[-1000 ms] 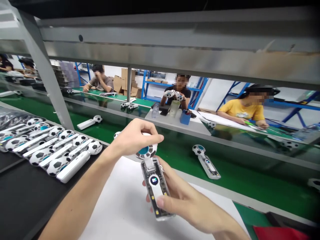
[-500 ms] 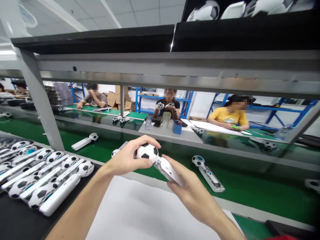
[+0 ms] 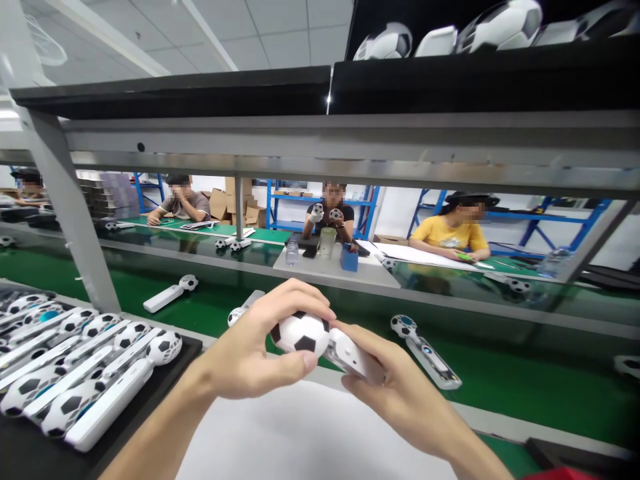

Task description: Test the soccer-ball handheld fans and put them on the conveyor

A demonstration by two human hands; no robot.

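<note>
Between my hands is a white handheld device with a round, football-patterned head (image 3: 306,335). My left hand (image 3: 267,337) wraps that head, fingers over the top and thumb along its lower side. My right hand (image 3: 395,373) grips the white handle (image 3: 355,357) between thumb and fingers. The handle slants down to the right, and a gap with inner parts shows where it meets the head. Below the hands lies a white sheet (image 3: 300,437). Past my right hand, a similar device (image 3: 433,363) lies on the green belt with its inside exposed.
A black tray (image 3: 187,350) at left holds several similar devices (image 3: 113,403) in rows. More lie on the green belt (image 3: 200,313), one (image 3: 170,297) behind the tray. A grey post (image 3: 75,213) and overhead shelf (image 3: 300,137) frame the view. Several co-workers sit opposite, one in a yellow shirt (image 3: 445,233).
Both hands and the device have come slightly lower and nearer the camera. The head has turned a little in my left hand. The co-worker opposite has moved the two balls they hold.
</note>
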